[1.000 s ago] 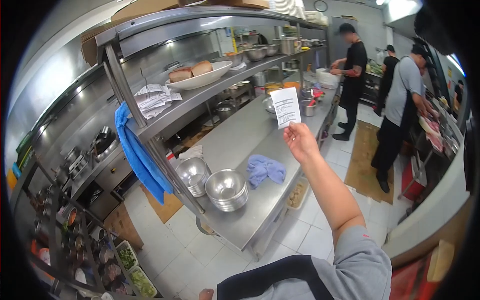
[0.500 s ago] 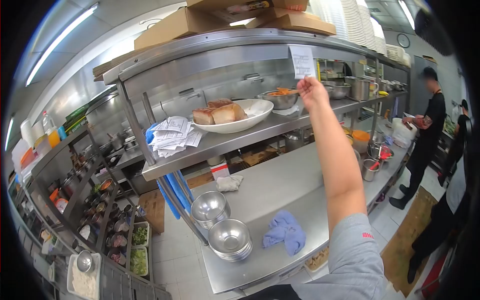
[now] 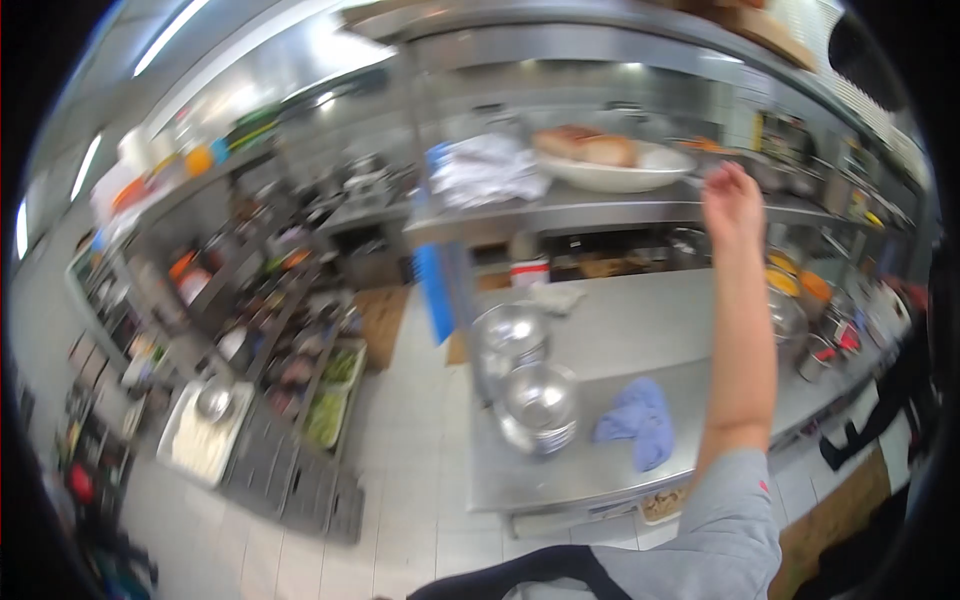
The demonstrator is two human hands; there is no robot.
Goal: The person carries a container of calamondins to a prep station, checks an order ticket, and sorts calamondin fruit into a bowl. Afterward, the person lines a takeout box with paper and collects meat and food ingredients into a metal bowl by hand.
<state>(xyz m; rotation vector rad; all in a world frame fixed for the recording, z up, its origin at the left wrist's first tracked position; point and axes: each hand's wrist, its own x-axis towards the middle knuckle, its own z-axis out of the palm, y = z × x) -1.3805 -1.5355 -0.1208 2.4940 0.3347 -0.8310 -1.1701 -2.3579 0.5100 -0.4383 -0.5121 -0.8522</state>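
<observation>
My right hand [image 3: 733,190] is raised at the end of my outstretched arm, by the edge of the steel shelf [image 3: 580,212]. Its fingers look curled together, but blur hides anything between them. Left of it, a white oval dish [image 3: 655,172] on the shelf holds browned meat blocks [image 3: 605,150]. Farther left lies a heap of paper slips [image 3: 488,172]. Below, on the steel counter [image 3: 640,320], are stacked metal bowls [image 3: 540,400] and a crumpled blue cloth [image 3: 640,420]. My left hand is out of view.
At the left stands a rack of ingredient containers [image 3: 295,370]. A white tub of pale powder [image 3: 200,440] has a metal bowl in it. Pale floor tiles [image 3: 410,470] run between rack and counter. A person's dark-clad leg [image 3: 865,410] shows at the right edge.
The view has swung left and downward, so shelf and counter sit farther right. Earlier my right hand pinched a paper slip hanging under the upper rail; that slip is not discernible now.
</observation>
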